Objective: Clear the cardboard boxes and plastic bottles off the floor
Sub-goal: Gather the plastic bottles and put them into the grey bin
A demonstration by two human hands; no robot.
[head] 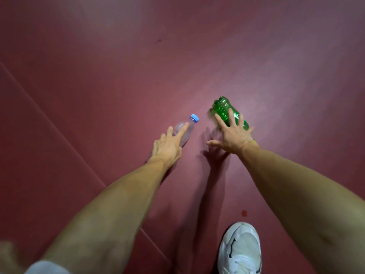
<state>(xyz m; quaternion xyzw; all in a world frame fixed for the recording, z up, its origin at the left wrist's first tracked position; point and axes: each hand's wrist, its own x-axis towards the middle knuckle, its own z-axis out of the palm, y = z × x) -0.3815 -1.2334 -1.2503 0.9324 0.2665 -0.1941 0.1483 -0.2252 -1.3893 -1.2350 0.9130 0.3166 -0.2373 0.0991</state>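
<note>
Head view only. Both bare arms reach forward and down over a dark red floor.

Containers: a clear bottle with a blue cap lies on its side on the floor, cap pointing away and right. It looks empty. A green bottle also lies on its side just right of it, the two a little apart. Its wall is dented and no liquid is visible. Its neck end is hidden under the wrist.

Hands: the left hand is over the lower half of the clear bottle, fingers straight, index finger laid along the body, not wrapped round it. The right hand is spread wide, palm down, over the green bottle with its fingertips across the body. Cannot tell whether it is touching. Its shadow falls on the floor between the two bottles.

Edges and room: a thin seam line runs diagonally across the floor from far left toward bottom centre, passing left of the clear bottle. A white shoe stands at the bottom right, well behind the bottles, with a small red spot just ahead of it. There is bare floor beyond both bottles.
</note>
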